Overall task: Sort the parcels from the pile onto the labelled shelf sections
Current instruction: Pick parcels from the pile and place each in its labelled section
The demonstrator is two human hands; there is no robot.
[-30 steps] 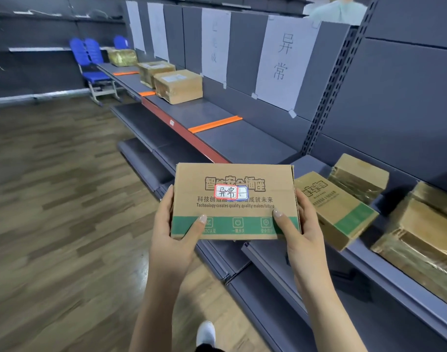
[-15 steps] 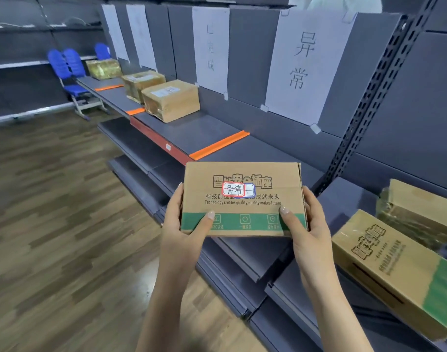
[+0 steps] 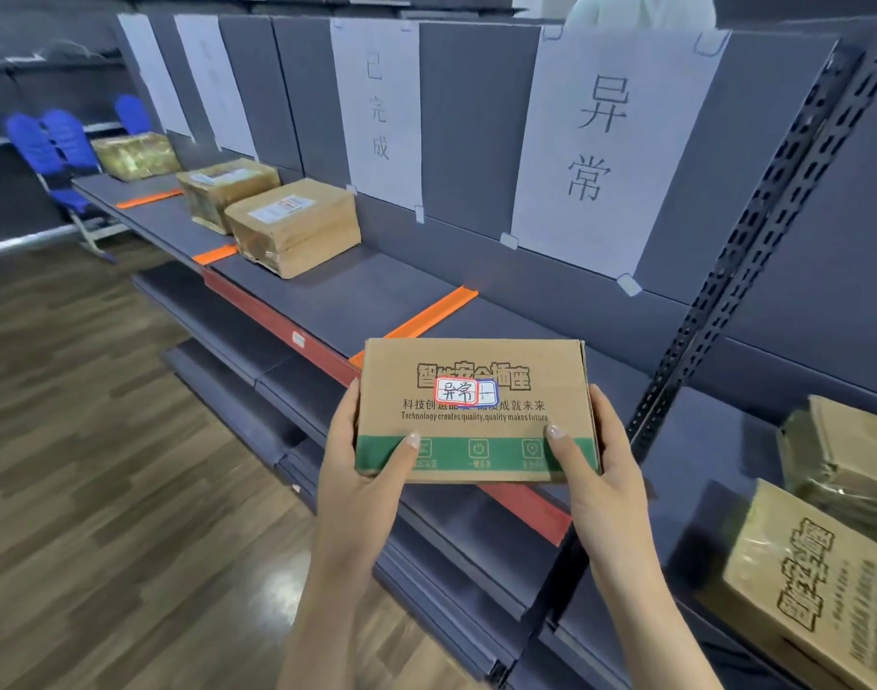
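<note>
- Head view is showing the box (image 3: 471, 410) held up in front of the shelf (image 3: 362, 298), resting on nothing, with both hands gripping it.
- Left hand (image 3: 362, 470) is clasping the box's left end, its thumb lying over the green band on the front face and its fingers going behind. Right hand (image 3: 601, 470) is doing the same at the right end.
- Section (image 3: 536, 321) that matters is lying straight beyond the box and a little to the right. It is sitting between the orange divider (image 3: 426, 316) and the black post (image 3: 725, 291), under the sheet (image 3: 611, 141) reading 异常.
- Box's long axis is running left to right, roughly along the shelf's front edge, so a forward push with little turning is looking like enough.
- Right hand is sitting nearer the post and the pile (image 3: 820, 580), while the left hand is sitting nearer the divider. Neither is looking clearly closer to the section itself.
- Wide lens is bending depth here, so it is hard to say whether the box is hanging over the shelf edge or stopping just short of it.
- Box is looking like flat brown cardboard, printed with black characters, an English slogan and a green band of icons along the bottom. A red-bordered sticker (image 3: 456, 390) reading 异常 is sitting mid-face, overlapping a blue-bordered one.
- Sticker and sheet are carrying the same characters, so this section is appearing to be the right one.
</note>
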